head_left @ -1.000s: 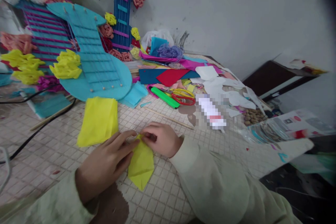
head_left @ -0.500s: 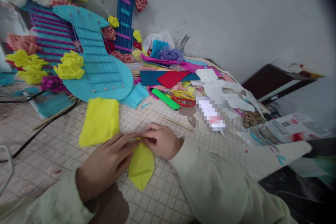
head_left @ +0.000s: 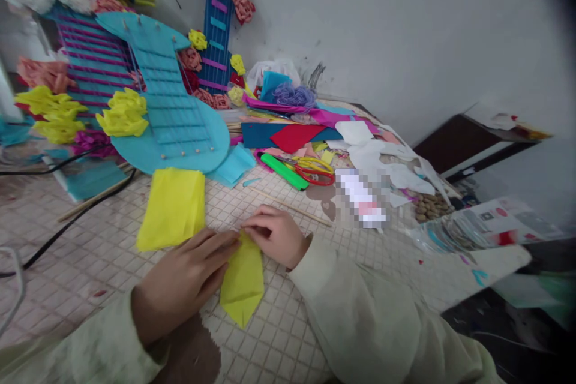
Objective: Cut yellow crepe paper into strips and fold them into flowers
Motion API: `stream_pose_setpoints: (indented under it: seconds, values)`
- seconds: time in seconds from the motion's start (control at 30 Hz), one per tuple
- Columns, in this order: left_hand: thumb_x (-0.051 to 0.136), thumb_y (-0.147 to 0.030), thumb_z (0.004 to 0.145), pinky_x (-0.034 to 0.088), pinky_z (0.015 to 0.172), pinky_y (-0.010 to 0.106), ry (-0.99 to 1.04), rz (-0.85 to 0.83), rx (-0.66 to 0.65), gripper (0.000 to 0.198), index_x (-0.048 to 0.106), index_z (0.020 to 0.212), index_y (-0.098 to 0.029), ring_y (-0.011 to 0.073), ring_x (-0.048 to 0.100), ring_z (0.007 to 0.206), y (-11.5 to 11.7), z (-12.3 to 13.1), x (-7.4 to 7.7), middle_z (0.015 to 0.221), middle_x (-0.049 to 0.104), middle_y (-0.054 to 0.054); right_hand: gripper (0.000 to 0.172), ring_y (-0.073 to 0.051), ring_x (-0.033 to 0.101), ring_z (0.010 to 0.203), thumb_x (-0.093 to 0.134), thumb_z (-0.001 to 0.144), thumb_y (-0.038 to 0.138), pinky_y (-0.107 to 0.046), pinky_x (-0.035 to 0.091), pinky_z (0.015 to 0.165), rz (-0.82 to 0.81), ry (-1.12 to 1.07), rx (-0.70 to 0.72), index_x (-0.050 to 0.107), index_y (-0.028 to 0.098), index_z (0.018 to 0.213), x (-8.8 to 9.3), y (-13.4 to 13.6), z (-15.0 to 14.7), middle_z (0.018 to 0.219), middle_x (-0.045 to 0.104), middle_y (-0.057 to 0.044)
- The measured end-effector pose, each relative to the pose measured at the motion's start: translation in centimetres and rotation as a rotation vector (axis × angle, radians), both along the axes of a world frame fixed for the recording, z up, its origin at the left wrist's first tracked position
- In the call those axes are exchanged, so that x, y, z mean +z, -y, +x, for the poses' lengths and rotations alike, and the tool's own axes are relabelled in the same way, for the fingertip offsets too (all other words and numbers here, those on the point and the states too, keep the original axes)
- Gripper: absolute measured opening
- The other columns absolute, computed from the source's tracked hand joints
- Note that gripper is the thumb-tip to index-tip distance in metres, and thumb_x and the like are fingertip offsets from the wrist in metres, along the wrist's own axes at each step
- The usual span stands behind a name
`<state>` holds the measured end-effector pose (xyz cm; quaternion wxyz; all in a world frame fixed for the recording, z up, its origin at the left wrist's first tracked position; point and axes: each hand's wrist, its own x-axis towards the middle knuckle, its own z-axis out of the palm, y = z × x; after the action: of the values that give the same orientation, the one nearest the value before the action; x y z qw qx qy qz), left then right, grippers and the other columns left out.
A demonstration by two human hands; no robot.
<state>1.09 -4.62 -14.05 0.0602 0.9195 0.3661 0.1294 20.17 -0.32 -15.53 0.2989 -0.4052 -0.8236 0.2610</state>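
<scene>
A piece of thin yellow crepe or tissue paper (head_left: pixel 243 288), folded to a pointed shape, lies on the tiled-pattern tabletop with one corner towards me. My left hand (head_left: pixel 189 276) rests along its left edge, fingers stretched out and lying flat, fingertips on the paper's far end. At that same far end, my right hand (head_left: pixel 276 234) has thumb and fingers pinched together on the paper's tip. The fingertips of both hands nearly meet there, and the pinched bit is partly hidden. Just beyond my left hand sits a stack of yellow paper sheets (head_left: pixel 171 210).
A light-blue guitar-shaped board (head_left: pixel 171 108) with strings leans at the back left among paper flowers. Beyond my hands lie a thin stick (head_left: pixel 292 206), a green cutter (head_left: pixel 283 171) and red-handled scissors (head_left: pixel 317 177). A black cable (head_left: pixel 81 210) crosses the left side.
My right hand has shifted very slightly at the paper's tip, its fingertips a little apart from the left ones. The view has moved a little; the left hand stays put.
</scene>
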Motion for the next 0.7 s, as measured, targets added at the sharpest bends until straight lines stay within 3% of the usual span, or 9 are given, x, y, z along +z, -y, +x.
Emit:
stream_pose_setpoints:
  seconds: [0.33,0.7]
  values:
    - [0.040,-0.013,0.083,0.049,0.081,0.040,0.012,-0.005,0.035,0.035,0.054,0.114,-0.021,0.0234,0.052,0.101,0.18,0.03,-0.07,0.118,0.053,0.009,0.014,-0.012,0.056,0.075,0.054,0.079,0.014,-0.022,0.043,0.067,0.057,0.138,0.067,0.068,0.019,0.079,-0.11,-0.20,-0.14,0.084,0.059,-0.002]
    - [0.042,-0.012,0.082,0.049,0.083,0.041,-0.005,0.024,-0.005,0.032,0.055,0.111,-0.018,0.0233,0.053,0.100,0.08,0.05,-0.08,0.111,0.059,0.008,0.015,-0.011,0.055,0.075,0.054,0.080,0.016,-0.021,0.042,0.067,0.055,0.124,0.063,0.069,0.019,0.080,-0.26,0.01,-0.13,0.084,0.059,-0.001]
